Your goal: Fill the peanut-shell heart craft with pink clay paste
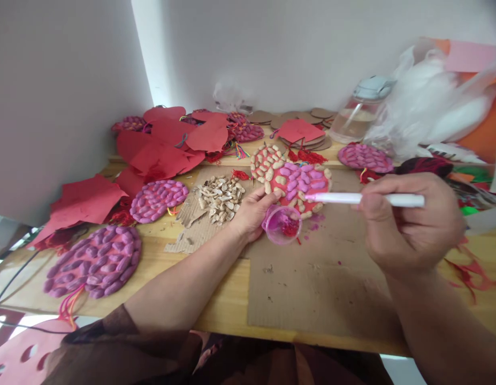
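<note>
My left hand (256, 214) is closed around the side of a small clear cup (283, 227) with pink paint in it. Its thumb lies by the edge of a red gourd-shaped piece (287, 195) covered with peanut shells. Several shells on the wider lobe are painted pink-purple; the others keep their natural tan. In a pinch, my right hand (412, 219) holds a slim white paintbrush (348, 199) level. Its pink tip is at the shells on the right of that lobe. Whether the tip touches a shell I cannot tell.
Loose shells (221, 198) lie left on cardboard (312, 289). Purple shell-covered discs (93, 262) and red paper cutouts (163, 139) fill the left side. Behind stand brown card shapes (304, 118), a water bottle (358, 112) and a plastic bag (428, 96).
</note>
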A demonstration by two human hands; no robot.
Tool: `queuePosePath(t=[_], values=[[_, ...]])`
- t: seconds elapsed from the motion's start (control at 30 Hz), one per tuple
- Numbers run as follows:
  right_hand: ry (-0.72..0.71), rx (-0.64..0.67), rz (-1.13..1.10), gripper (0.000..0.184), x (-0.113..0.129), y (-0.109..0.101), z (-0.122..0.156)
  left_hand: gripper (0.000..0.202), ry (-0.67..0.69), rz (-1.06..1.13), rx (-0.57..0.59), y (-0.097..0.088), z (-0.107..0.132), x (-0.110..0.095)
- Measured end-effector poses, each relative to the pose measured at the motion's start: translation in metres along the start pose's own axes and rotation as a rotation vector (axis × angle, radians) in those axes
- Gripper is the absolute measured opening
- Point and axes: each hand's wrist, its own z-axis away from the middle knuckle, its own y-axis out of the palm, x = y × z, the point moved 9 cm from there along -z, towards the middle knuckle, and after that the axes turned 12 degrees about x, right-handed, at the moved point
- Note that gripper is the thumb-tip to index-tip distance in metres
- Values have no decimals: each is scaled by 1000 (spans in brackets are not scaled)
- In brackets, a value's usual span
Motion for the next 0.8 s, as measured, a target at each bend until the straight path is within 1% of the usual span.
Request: queuePosePath(t=[0.07,0.13,0.23,0.27,0.37,0.47,0.57,0.67,0.73,0.8], values=[[-66,47,-80,6,10,6,2,38,20,1,-24,-2,0,-2],[-112,178,-122,13,19,21,3,37,50,-17,-42,-4,0,-5],[-129,390,-26,14,24,47,8,37,112,-47,-55,-5,-1,-8],[-142,433,27,13,25,54,10,38,130,-56,-59,-6,-1,-9],[-165,502,120,8,27,68,14,37,163,-88,-61,-5,0,-11],[-169,534,146,9,26,79,18,32,188,-107,-40,-2,1,-12],[-189,530,141,8,27,85,21,30,200,-116,-23,1,3,-12],[-201,501,174,7,28,87,24,31,186,-118,-35,1,4,-11],[-182,483,213,7,25,87,25,30,177,-101,-41,2,4,-10],[-161,482,200,7,23,87,26,31,177,-83,-34,3,4,-10]])
